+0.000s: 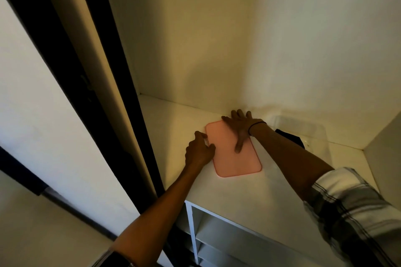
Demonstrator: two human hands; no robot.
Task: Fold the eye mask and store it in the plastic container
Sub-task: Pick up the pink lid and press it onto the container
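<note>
A flat pink lid (238,162) with rounded corners lies on the white shelf top (275,193). My right hand (240,128) rests flat on the lid's far end, fingers spread and holding nothing. My left hand (198,150) is at the lid's left edge with its fingers curled onto that edge. Behind my right forearm stands a clear plastic container (314,134). A dark cloth item, apparently the eye mask (291,137), shows at the container's near left side. I cannot tell whether it is folded or fully inside.
The shelf sits in a white alcove with walls at the back and right. A dark door frame (104,97) runs down the left side. Below the shelf's front edge are open white cubbies (217,236).
</note>
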